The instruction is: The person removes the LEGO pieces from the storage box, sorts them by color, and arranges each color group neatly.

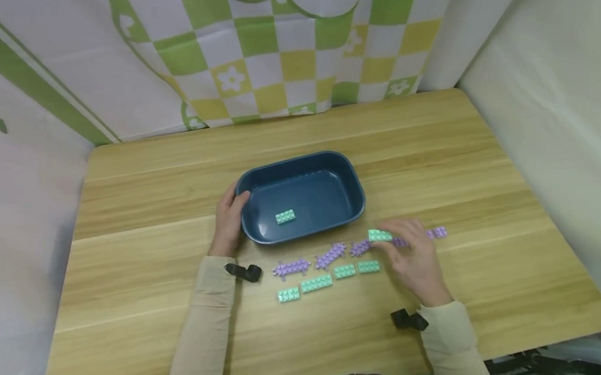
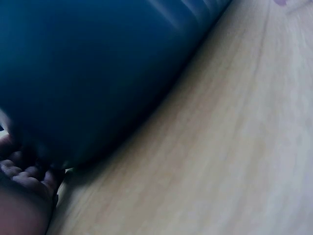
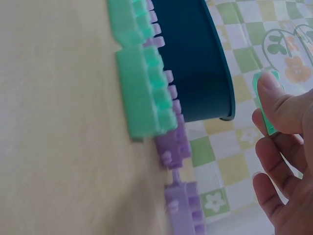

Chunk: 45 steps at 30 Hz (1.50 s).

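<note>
My left hand (image 1: pixel 226 222) grips the left end of a dark blue rectangular tray (image 1: pixel 313 195), its thumb over the rim. One mint-green building block (image 1: pixel 285 216) lies inside the tray, toward the front left. Above the table, just right of the tray's front corner, my right hand (image 1: pixel 419 263) pinches another green building block (image 1: pixel 380 235) between thumb and fingers; the right wrist view shows the pinching thumb (image 3: pixel 276 90). Purple bricks (image 1: pixel 331 256) form a row in front of the tray, partly hidden by my right hand. Nearer to me runs a row of several green blocks (image 1: pixel 317 283).
The wooden table (image 1: pixel 147 275) reaches a green, white and yellow checked cloth (image 1: pixel 299 66) at the back. Pale walls stand on both sides. A black wrist camera (image 1: pixel 251 273) sits by the left sleeve, another (image 1: pixel 401 319) by the right.
</note>
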Tool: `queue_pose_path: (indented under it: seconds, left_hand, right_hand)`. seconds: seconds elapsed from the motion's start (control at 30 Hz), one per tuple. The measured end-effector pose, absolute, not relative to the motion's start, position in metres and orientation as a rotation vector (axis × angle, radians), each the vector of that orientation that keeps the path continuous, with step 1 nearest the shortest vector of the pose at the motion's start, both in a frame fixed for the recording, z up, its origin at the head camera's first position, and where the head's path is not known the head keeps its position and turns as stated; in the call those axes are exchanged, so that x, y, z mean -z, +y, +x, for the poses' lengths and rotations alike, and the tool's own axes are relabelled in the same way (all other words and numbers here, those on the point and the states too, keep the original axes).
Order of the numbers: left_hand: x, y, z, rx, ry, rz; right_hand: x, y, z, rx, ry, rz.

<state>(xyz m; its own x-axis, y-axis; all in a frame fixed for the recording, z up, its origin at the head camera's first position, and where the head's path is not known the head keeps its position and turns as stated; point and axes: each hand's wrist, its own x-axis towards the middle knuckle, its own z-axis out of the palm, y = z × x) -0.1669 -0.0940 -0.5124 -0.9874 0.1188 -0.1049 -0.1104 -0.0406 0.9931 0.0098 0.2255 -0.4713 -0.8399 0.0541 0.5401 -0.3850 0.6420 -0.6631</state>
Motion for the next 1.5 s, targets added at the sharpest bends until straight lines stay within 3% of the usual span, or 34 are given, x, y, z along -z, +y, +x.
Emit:
queue_pose_path:
  seconds: [0.5,1.5]
  left_hand:
    - [0.512,-0.094,-0.167,-2.151,2.098,0.018]
    - [0.512,-0.095,-0.169,-2.134,2.079,0.010]
  right_hand:
    - [0.471,0.247,0.033,-0.915,-2.670,0.166]
    - [0.485,0.255,0.048,-0.839,-2.862,0.084]
